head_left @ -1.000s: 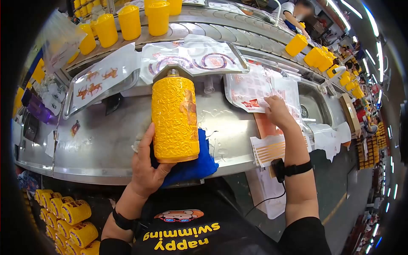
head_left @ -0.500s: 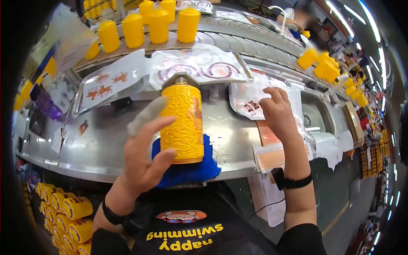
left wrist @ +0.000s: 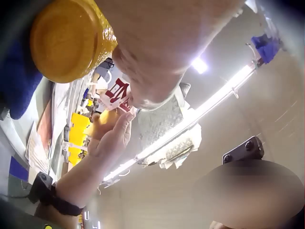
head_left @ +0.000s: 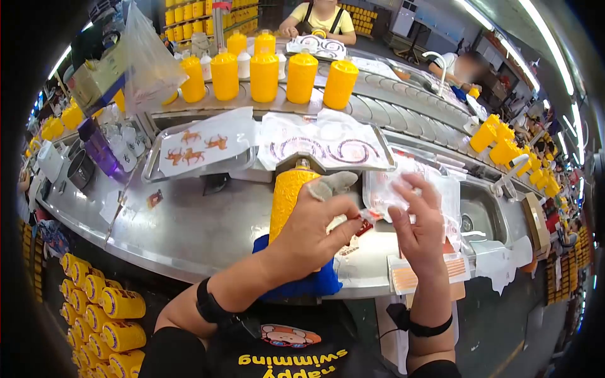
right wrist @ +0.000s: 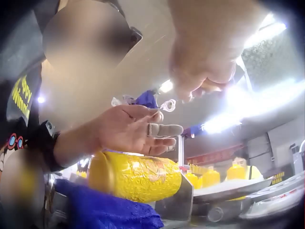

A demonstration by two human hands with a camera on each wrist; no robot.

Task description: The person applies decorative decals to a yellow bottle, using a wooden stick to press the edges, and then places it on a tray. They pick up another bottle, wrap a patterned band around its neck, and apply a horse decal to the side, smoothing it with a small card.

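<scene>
My left hand (head_left: 305, 230), with a grey cover on one finger, pinches a small clear film with red print (head_left: 370, 216) between thumb and forefinger. To its right my right hand (head_left: 421, 230) is raised, fingers apart and slightly bent, near the film. In the left wrist view the film's red characters (left wrist: 117, 91) show close to the right hand (left wrist: 107, 145); contact is unclear there. Behind the left hand, the embossed yellow jar (head_left: 287, 196) lies on a blue cloth (head_left: 324, 281), its neck against a metal holder; the right wrist view shows the jar (right wrist: 138, 176) below the left hand (right wrist: 126, 131).
Trays with printed sheets (head_left: 208, 142) stand behind the jar. More sheets (head_left: 447, 195) lie at the right, beside a sink (head_left: 482, 214). Yellow jars (head_left: 263, 79) line the conveyor; others (head_left: 123, 303) are stacked lower left. A person (head_left: 320, 22) sits across the conveyor.
My left hand has left the jar's side, moved right across its front and now pinches the red-printed film. My right hand has lifted from the sheets. The head view has tilted up.
</scene>
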